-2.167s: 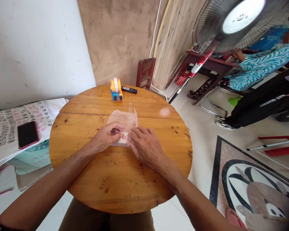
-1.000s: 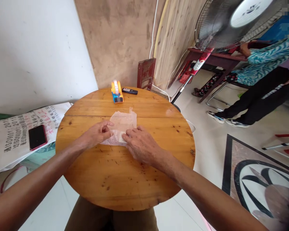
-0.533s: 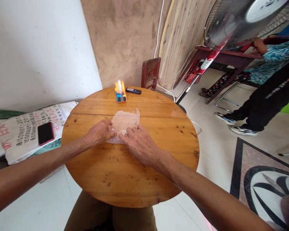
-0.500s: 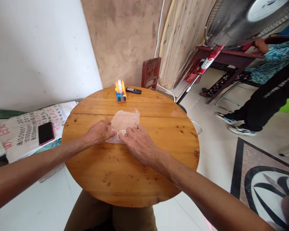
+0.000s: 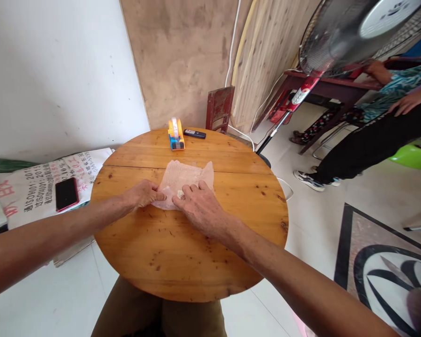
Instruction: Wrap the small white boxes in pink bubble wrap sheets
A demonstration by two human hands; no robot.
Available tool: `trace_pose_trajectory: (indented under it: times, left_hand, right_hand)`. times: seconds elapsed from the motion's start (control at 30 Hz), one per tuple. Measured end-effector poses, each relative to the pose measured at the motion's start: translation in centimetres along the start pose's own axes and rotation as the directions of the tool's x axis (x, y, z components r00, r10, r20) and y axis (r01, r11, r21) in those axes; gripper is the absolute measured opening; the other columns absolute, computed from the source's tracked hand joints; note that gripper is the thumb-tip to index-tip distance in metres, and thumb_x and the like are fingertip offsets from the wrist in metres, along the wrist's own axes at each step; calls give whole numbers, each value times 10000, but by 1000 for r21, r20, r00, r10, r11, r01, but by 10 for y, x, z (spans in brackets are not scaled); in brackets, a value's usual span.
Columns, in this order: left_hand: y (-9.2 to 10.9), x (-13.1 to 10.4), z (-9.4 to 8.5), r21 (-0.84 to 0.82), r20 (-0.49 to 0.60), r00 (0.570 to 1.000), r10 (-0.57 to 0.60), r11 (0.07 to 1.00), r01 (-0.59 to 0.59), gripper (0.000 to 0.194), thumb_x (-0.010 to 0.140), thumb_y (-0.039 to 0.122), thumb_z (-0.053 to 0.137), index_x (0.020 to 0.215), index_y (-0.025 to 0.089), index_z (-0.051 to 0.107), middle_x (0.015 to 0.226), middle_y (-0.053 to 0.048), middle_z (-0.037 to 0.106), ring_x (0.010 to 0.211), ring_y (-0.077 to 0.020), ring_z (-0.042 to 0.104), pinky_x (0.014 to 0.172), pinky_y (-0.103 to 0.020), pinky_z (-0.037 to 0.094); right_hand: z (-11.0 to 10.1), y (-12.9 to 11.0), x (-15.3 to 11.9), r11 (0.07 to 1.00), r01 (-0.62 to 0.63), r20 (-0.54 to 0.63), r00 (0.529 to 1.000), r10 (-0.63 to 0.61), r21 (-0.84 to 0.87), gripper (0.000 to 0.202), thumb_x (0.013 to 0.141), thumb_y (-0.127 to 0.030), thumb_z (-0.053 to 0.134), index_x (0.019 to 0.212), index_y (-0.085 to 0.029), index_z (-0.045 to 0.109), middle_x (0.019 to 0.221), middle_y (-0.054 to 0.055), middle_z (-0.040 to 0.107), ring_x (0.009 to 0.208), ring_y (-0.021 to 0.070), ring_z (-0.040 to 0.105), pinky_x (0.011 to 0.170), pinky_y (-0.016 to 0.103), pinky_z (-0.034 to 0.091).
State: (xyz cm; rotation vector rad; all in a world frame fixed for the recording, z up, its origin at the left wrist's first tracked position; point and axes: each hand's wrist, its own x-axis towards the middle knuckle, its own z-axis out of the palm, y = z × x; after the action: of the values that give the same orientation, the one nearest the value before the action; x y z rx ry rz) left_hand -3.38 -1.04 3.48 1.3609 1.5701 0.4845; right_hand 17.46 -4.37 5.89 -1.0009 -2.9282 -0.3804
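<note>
A sheet of translucent bubble wrap (image 5: 185, 174) lies on the round wooden table (image 5: 182, 262), its near left corner lifted a little. My left hand (image 5: 145, 193) pinches that corner between thumb and fingers. On the sheet's near part rests my right hand (image 5: 201, 206), fingers curled, the thumb beside a small pale object (image 5: 180, 194) on the wrap. That object is mostly covered by the hand, and its kind cannot be made out.
At the table's far edge stand an orange and blue tape dispenser (image 5: 176, 134) and a dark remote control (image 5: 194, 134). A phone (image 5: 67, 194) lies on sacks at the left. Beyond the table are a red chair (image 5: 220, 108), a standing fan (image 5: 303, 93) and two people on the right.
My left hand has moved slightly left with the wrap's corner. The bubble wrap spreads wider, and more of the small pale object shows. A person at the right has shifted left.
</note>
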Motion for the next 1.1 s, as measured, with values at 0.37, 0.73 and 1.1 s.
trace_pose_trajectory:
  times: [0.37, 0.73, 1.1]
  left_hand:
    - [20, -5, 17, -510, 132, 987, -86, 849, 142, 177, 557, 234, 701, 689, 128, 649, 632, -34, 666, 572, -151, 609, 463, -233, 480]
    - [22, -2, 25, -400, -42, 999, 6, 916, -23, 198, 622, 317, 688, 650, 157, 576, 531, 10, 594, 441, -119, 538, 376, -229, 445]
    - [39, -7, 26, -125, 67, 981, 181, 977, -172, 141, 664, 286, 648, 609, 161, 612, 519, 6, 608, 465, -116, 555, 449, -212, 432]
  right_hand:
    - [2, 3, -5, 998, -14, 2, 1000, 14, 58, 365, 869, -170, 511, 1230, -192, 564, 1040, 139, 616, 908, 266, 559, 773, 400, 312]
    - [-10, 1, -10, 992, -59, 24, 998, 57, 113, 289, 800, -262, 608, 1043, -107, 619, 1031, 143, 637, 934, 274, 571, 830, 411, 319]
    - [-5, -1, -15, 988, -57, -15, 998, 60, 141, 330, 785, -189, 587, 1094, -77, 622, 1079, 147, 639, 987, 269, 515, 852, 419, 309]
